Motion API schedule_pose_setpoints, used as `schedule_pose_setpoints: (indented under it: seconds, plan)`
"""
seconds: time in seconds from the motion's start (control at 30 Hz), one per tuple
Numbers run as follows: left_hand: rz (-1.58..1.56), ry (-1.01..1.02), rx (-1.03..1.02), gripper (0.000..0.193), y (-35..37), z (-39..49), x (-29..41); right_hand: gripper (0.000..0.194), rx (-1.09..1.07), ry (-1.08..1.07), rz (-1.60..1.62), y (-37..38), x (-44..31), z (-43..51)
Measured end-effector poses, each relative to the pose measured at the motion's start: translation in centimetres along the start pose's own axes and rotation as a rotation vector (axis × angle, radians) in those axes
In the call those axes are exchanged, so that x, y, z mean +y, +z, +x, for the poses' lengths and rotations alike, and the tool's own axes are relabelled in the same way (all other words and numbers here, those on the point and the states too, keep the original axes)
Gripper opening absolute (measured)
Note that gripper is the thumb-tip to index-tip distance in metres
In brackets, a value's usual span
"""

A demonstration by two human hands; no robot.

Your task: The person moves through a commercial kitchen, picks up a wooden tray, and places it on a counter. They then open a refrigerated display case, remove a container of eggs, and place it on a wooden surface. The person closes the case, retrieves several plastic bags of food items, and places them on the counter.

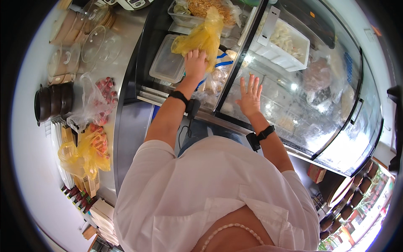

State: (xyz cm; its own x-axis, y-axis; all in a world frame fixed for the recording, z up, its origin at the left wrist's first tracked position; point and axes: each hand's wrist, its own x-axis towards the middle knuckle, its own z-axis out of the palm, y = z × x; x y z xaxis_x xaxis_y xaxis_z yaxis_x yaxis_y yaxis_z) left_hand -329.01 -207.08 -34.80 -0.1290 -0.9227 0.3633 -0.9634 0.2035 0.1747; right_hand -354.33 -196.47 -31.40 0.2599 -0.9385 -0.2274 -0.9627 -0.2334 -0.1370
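My left hand (195, 65) rests on the lower end of a yellow plastic bag (206, 33), inside the open part of a display case; its fingertips are partly in the bag's folds, and a firm grip cannot be made out. My right hand (250, 97) lies flat with fingers spread on the glass cover (270, 91) and holds nothing. Left of the bag is a lidded clear plastic container (168, 60). Above it stands a clear tub (189, 20) of shredded orange-brown food. Bagged food with blue-striped wrapping (220, 67) lies right of my left hand.
Under the glass are a white crate (283, 47) of pale food and several plastic bags (318, 75). On the steel counter (126, 34) at left stand glass lids (93, 44), dark pots (53, 102), bagged red items (105, 100) and another yellow bag (91, 157). The case's black frame (239, 60) divides both sides.
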Motion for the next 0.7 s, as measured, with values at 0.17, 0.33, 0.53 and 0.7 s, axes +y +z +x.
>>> schedule_pose_setpoints:
  seconds: [0.17, 0.33, 0.53, 0.7]
  plan:
    - [-0.055, -0.103, -0.234, 0.027, 0.5, -6.5, -0.7, 0.107, 0.023, -0.014, 0.045, 0.1, 0.1, 0.0]
    - [-0.145, -0.140, -0.365, 0.023, -1.7, -10.9, -0.4, 0.107, 0.051, -0.041, 0.059, 0.3, 0.3, 0.0]
    - [-0.143, -0.078, 0.064, 0.040, -4.1, -2.5, 0.5, 0.106, 0.070, -0.041, 0.086, 0.4, 0.4, -0.1]
    - [-0.003, -0.208, 0.369, 0.046, -2.4, 3.5, -0.5, 0.105, 0.113, -0.014, 0.127, -0.4, 0.1, -0.3]
